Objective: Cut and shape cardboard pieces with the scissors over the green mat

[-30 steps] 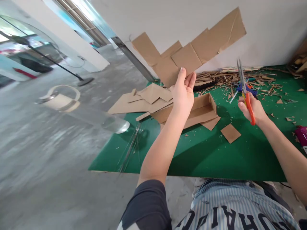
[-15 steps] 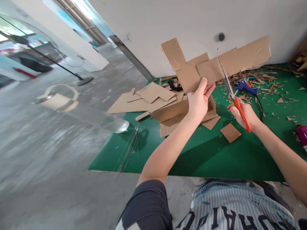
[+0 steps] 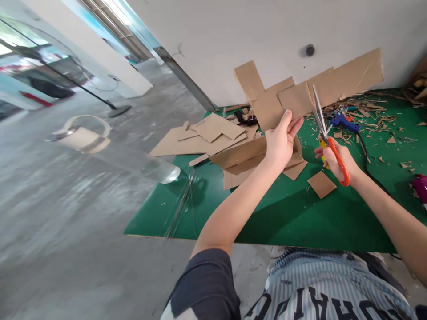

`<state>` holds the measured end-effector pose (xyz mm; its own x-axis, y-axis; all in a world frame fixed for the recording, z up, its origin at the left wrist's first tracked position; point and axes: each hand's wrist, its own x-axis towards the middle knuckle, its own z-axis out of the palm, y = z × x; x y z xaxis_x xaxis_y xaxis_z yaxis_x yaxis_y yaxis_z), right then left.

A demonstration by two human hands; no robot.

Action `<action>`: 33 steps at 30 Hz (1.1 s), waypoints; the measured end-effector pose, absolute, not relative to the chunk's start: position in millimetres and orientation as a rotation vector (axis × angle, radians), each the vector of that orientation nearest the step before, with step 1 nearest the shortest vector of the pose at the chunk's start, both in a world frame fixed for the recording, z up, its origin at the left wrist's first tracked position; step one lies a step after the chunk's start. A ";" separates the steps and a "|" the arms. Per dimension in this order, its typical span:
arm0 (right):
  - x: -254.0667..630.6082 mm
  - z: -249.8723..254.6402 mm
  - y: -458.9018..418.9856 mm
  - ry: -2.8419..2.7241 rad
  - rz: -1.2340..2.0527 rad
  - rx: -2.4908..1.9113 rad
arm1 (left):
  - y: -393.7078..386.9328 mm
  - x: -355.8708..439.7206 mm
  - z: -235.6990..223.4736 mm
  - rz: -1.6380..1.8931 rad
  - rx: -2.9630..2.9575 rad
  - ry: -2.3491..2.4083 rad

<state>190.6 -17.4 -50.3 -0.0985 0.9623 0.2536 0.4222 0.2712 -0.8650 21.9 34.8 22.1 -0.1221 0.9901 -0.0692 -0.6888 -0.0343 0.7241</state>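
The person's left hand is holding up a long, stepped piece of cardboard above the table, its grip pinching the lower edge with the thumb in front. The right hand is closing its grip around the handles of the orange scissors, whose blades are pointing up beside the cardboard; I cannot tell whether they are touching it. An open cardboard box is sitting below the left hand, and a blue glue gun is lying beyond the right.
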 end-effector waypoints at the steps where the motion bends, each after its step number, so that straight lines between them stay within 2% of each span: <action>1: 190.5 -50.5 -17.3 -1.667 0.787 -1.289 | 33.8 22.9 21.3 1.551 0.555 0.731; 11: 181.6 -46.5 -21.7 -1.644 0.780 -1.320 | 27.7 27.7 17.8 1.558 0.595 0.708; 18: 185.0 -37.6 -20.2 -1.741 0.441 -1.475 | 25.9 28.8 18.7 1.538 0.581 0.722; 23: 182.9 -33.2 -22.0 -1.748 0.494 -1.509 | 25.7 27.9 18.4 1.595 0.648 0.691; 33: 185.4 -33.2 -22.6 -1.705 0.282 -1.525 | 24.2 27.4 22.9 1.555 0.615 0.721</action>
<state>185.4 -22.6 -33.2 0.0607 0.9083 0.4139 0.7265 0.2442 -0.6424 27.4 24.2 22.9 -0.1048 0.9942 -0.0240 -0.6609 -0.0516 0.7487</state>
